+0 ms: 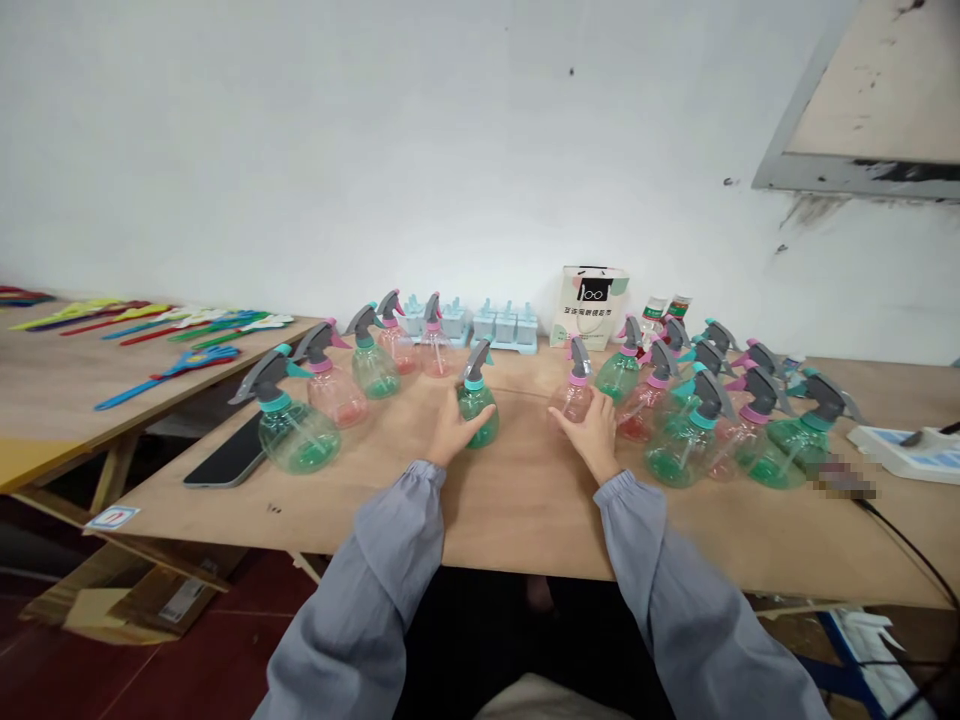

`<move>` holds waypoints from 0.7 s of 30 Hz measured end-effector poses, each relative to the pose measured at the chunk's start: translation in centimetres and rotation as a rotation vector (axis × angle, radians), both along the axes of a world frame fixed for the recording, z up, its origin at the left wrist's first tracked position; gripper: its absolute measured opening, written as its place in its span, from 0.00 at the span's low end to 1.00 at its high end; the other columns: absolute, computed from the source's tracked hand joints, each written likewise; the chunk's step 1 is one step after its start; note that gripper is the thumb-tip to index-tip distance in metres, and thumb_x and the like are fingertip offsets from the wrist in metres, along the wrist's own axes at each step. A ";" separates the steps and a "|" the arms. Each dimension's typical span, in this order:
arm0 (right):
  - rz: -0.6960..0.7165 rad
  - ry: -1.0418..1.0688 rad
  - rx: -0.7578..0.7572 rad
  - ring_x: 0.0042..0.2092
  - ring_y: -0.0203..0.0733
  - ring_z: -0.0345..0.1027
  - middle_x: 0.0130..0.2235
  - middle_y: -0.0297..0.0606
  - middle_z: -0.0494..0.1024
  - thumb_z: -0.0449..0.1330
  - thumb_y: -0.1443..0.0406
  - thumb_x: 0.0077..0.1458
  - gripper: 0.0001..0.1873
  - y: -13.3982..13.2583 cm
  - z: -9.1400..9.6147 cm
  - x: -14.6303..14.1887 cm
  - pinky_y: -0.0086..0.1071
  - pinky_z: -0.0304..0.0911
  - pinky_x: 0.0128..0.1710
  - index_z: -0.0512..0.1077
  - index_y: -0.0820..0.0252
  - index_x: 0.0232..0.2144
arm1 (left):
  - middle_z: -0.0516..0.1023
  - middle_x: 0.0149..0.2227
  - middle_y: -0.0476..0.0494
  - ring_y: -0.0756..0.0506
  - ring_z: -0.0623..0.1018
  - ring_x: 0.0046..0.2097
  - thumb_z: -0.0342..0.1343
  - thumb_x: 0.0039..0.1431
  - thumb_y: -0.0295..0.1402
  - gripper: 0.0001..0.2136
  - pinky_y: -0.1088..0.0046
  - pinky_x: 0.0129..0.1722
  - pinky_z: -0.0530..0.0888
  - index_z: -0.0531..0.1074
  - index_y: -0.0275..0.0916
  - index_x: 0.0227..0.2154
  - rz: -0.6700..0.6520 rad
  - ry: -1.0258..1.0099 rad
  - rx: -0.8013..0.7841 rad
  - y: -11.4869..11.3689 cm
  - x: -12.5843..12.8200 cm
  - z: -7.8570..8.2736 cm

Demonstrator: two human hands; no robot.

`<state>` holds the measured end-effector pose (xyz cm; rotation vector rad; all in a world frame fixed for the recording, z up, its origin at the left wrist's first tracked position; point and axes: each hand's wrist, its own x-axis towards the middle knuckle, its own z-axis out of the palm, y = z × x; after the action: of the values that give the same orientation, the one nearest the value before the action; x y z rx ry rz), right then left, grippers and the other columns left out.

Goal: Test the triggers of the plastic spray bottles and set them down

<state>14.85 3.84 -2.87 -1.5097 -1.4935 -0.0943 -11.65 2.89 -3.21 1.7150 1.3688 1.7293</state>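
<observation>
My left hand [454, 428] is closed around a green spray bottle [480, 405] with a grey and teal trigger head. A pink spray bottle [574, 396] with a grey and pink head is gripped by my right hand [591, 430]. Both bottles stand upright at the middle of the wooden table [517, 500], a gap between them. To the left are several more bottles, the nearest a green bottle [300, 440] with a teal collar. Another group crowds the right side, with a green bottle [682, 445] at its front.
A black phone [229, 455] lies at the left. Behind stand light-blue popsicle moulds [504, 328] and a paper bag [589, 308] near the wall. At the right are a white and blue tray [911, 452] and a black cable [911, 540]. Colourful hand-shaped sticks [161, 380] lie on the other table.
</observation>
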 end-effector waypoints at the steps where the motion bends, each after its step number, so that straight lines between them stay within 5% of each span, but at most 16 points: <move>1: -0.013 -0.028 -0.009 0.56 0.64 0.67 0.55 0.58 0.72 0.65 0.43 0.48 0.46 -0.2 -0.4 0.2 0.53 0.64 0.54 0.63 0.64 0.61 | 0.75 0.52 0.36 0.34 0.77 0.57 0.69 0.49 0.47 0.30 0.51 0.60 0.70 0.64 0.42 0.52 0.000 -0.001 -0.001 0.0 0.0 0.0; 5: -0.050 -0.070 -0.047 0.55 0.64 0.67 0.53 0.55 0.71 0.65 0.46 0.49 0.45 0.2 -1.1 0.5 0.53 0.64 0.54 0.61 0.62 0.63 | 0.75 0.53 0.36 0.34 0.76 0.58 0.69 0.50 0.46 0.30 0.51 0.60 0.70 0.64 0.42 0.52 -0.009 0.004 0.010 0.1 0.1 0.0; 15: -0.130 0.075 -0.080 0.56 0.66 0.65 0.54 0.63 0.69 0.65 0.45 0.51 0.50 7.2 -0.9 0.3 0.53 0.62 0.55 0.57 0.68 0.66 | 0.75 0.53 0.35 0.34 0.76 0.58 0.69 0.50 0.45 0.30 0.50 0.60 0.70 0.63 0.41 0.52 -0.007 0.025 -0.002 -0.2 0.1 0.3; 21: -0.125 0.115 -0.090 0.58 0.67 0.64 0.58 0.64 0.67 0.67 0.45 0.50 0.51 8.7 -0.5 0.1 0.55 0.60 0.57 0.56 0.66 0.67 | 0.75 0.53 0.34 0.33 0.77 0.57 0.69 0.51 0.45 0.31 0.50 0.59 0.71 0.63 0.41 0.53 -0.004 0.045 -0.028 -0.3 0.1 0.4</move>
<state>14.93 12.57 -3.40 -1.6523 -1.3271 -0.0144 -11.58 2.61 -2.81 1.7501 1.4006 1.6710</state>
